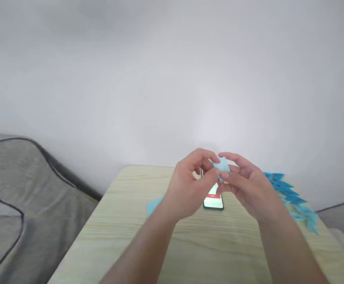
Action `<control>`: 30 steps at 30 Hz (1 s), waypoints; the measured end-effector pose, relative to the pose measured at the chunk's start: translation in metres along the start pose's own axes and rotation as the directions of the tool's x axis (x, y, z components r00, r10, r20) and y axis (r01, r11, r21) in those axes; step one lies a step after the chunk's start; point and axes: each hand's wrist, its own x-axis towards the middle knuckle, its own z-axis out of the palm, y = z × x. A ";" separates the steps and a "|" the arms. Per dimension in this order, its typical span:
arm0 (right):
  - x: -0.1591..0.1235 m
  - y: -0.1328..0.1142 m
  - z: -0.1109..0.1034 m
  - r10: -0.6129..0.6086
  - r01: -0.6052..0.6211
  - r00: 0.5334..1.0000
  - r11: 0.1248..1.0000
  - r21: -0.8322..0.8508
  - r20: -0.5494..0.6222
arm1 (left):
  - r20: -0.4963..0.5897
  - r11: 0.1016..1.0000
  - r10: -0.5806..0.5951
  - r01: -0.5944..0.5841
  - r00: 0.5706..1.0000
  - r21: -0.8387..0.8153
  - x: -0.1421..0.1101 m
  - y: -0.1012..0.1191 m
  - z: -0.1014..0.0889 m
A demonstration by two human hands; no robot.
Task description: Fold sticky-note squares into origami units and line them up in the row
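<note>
Arms [281, 240] fwd, our L hand [188, 187] & R hand [250, 187] meet over the phone [213, 202], both pinching a small lt-blue paper [224, 164]. Below's our pale wood-grain table [124, 221], blue folded pcs [287, 193] on R; grey upholstery [56, 221] at L, white wall [160, 79] behind.

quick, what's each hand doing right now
Left hand: closed, pinching the folded light blue paper.
Right hand: closed on the same paper, thumb against it.
</note>
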 end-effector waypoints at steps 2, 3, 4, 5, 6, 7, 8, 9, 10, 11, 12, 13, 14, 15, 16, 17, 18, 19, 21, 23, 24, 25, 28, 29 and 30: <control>0.000 -0.002 -0.001 0.039 -0.041 0.999 0.996 0.076 0.030 | -0.007 0.997 0.033 -0.032 0.999 0.068 0.000 0.000 -0.003; 0.000 -0.003 -0.001 0.055 -0.059 0.997 0.993 0.105 0.045 | -0.012 0.994 0.049 -0.048 0.999 0.098 0.001 0.000 -0.004; 0.000 -0.003 -0.001 0.069 -0.076 0.996 0.989 0.130 0.060 | -0.020 0.990 0.068 -0.065 0.998 0.129 0.001 0.000 -0.005; 0.000 -0.004 -0.001 0.082 -0.094 0.994 0.983 0.157 0.077 | -0.035 0.983 0.089 -0.082 0.995 0.163 0.001 -0.001 -0.005; 0.000 -0.004 -0.002 0.093 -0.108 0.991 0.979 0.172 0.095 | -0.046 0.977 0.110 -0.100 0.993 0.189 0.001 -0.001 -0.005; 0.001 -0.003 -0.002 0.101 -0.118 0.989 0.977 0.175 0.106 | -0.052 0.971 0.129 -0.116 0.990 0.208 0.001 -0.001 -0.005; 0.002 -0.003 -0.002 0.104 -0.120 0.989 0.980 0.161 0.106 | -0.053 0.967 0.143 -0.129 0.988 0.221 0.002 -0.002 -0.004; 0.002 -0.002 -0.003 0.100 -0.110 0.991 0.986 0.128 0.086 | -0.049 0.964 0.151 -0.136 0.987 0.230 0.002 -0.002 -0.004; 0.003 -0.002 -0.004 0.079 -0.082 0.996 0.994 0.073 0.040 | -0.044 0.961 0.152 -0.137 0.987 0.238 0.002 -0.002 -0.005; 0.003 -0.001 -0.005 0.037 -0.037 0.999 0.999 -0.006 -0.029 | -0.039 0.960 0.147 -0.133 0.988 0.245 0.002 -0.001 -0.005; 0.003 -0.001 -0.007 -0.033 0.022 0.993 0.995 -0.101 -0.112 | -0.036 0.960 0.135 -0.122 0.990 0.251 0.002 -0.001 -0.005; 0.002 -0.001 -0.008 -0.126 0.087 0.973 0.975 -0.202 -0.192 | -0.033 0.961 0.120 -0.108 0.992 0.254 0.002 -0.001 -0.006; 0.001 -0.002 -0.008 -0.225 0.146 0.942 0.943 -0.298 -0.249 | -0.032 0.963 0.106 -0.094 0.994 0.251 0.002 -0.001 -0.007; -0.001 -0.003 -0.008 -0.309 0.193 0.911 0.905 -0.379 -0.274 | -0.033 0.966 0.093 -0.082 0.995 0.246 0.002 -0.001 -0.008; -0.003 -0.004 -0.008 -0.365 0.222 0.890 0.871 -0.439 -0.274 | -0.034 0.968 0.081 -0.071 0.996 0.239 0.002 -0.002 -0.009; -0.005 -0.005 -0.006 -0.390 0.235 0.885 0.845 -0.481 -0.255 | -0.034 0.971 0.072 -0.062 0.997 0.231 0.002 -0.002 -0.009; -0.007 -0.006 -0.004 -0.396 0.237 0.890 0.826 -0.511 -0.228 | -0.031 0.973 0.062 -0.054 0.998 0.223 0.001 -0.002 -0.010; -0.009 -0.006 -0.002 -0.390 0.232 0.898 0.812 -0.536 -0.202 | -0.026 0.975 0.054 -0.047 0.998 0.216 0.001 -0.002 -0.010; -0.011 -0.006 0.002 -0.399 0.228 0.898 0.785 -0.576 -0.188 | -0.013 0.978 0.044 -0.040 0.999 0.204 0.001 -0.002 -0.010; -0.011 -0.005 0.004 -0.412 0.228 0.890 0.771 -0.594 -0.193 | 0.000 0.980 0.035 -0.035 0.999 0.195 0.001 -0.001 -0.010; -0.011 -0.004 0.004 -0.411 0.227 0.891 0.770 -0.596 -0.191 | 0.006 0.981 0.030 -0.031 1.000 0.190 0.001 -0.001 -0.010; -0.011 -0.004 0.004 -0.403 0.223 0.896 0.772 -0.595 -0.187 | 0.014 0.983 0.025 -0.027 1.000 0.184 0.002 0.000 -0.010; -0.010 -0.004 0.004 -0.362 0.207 0.917 0.788 -0.581 -0.165 | 0.041 0.987 0.015 -0.021 0.999 0.161 0.002 0.001 -0.011; -0.011 -0.004 0.003 -0.345 0.200 0.926 0.797 -0.570 -0.157 | 0.049 0.988 0.013 -0.021 0.999 0.152 0.002 0.001 -0.012; -0.011 -0.005 0.003 -0.329 0.196 0.933 0.807 -0.557 -0.147 | 0.056 0.990 0.011 -0.019 0.998 0.140 0.002 0.001 -0.012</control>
